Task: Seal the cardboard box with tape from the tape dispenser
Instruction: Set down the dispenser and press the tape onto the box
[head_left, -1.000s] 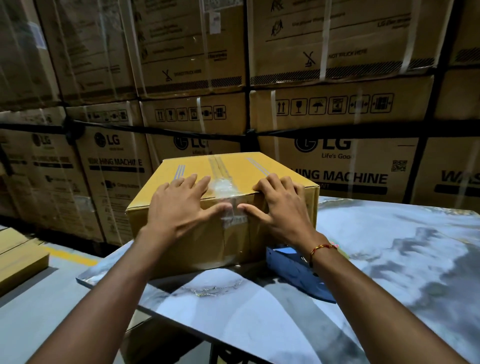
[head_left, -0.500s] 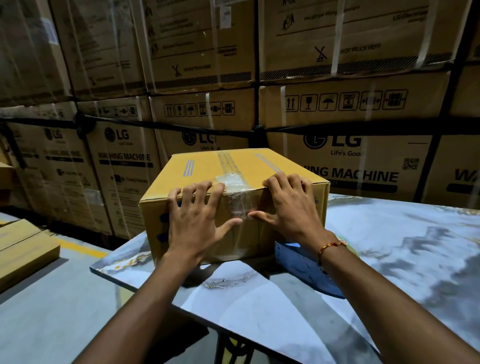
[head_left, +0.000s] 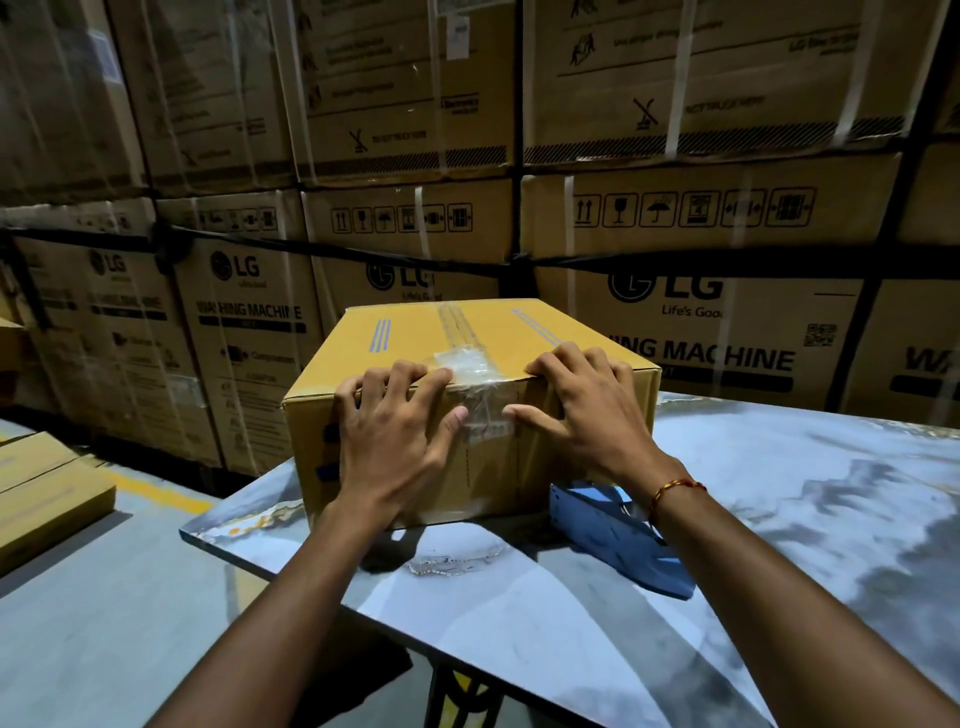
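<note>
A closed yellow-brown cardboard box (head_left: 509, 338) stands on the marbled table (head_left: 779, 519). Clear tape (head_left: 470, 364) runs along its top seam and folds, wrinkled, over the near edge onto the front face. My left hand (head_left: 395, 441) lies flat on the front face left of the tape, fingers hooked over the top edge, thumb touching the tape. On the other side of the tape my right hand (head_left: 587, 415) presses the same way, its thumb at the tape end. A blue tape dispenser (head_left: 613, 530) lies on the table against the box's right front corner, partly under my right wrist.
Tall stacks of strapped, film-wrapped washing machine cartons (head_left: 701, 332) form a wall close behind the table. A flat cardboard box (head_left: 47, 499) lies on the grey floor at left, near a yellow floor line (head_left: 161, 493). The table's left corner (head_left: 192, 530) is near me.
Both hands slid a little up the front face, fingers now curling over the top edge. The view shifted slightly; the box stays in place.
</note>
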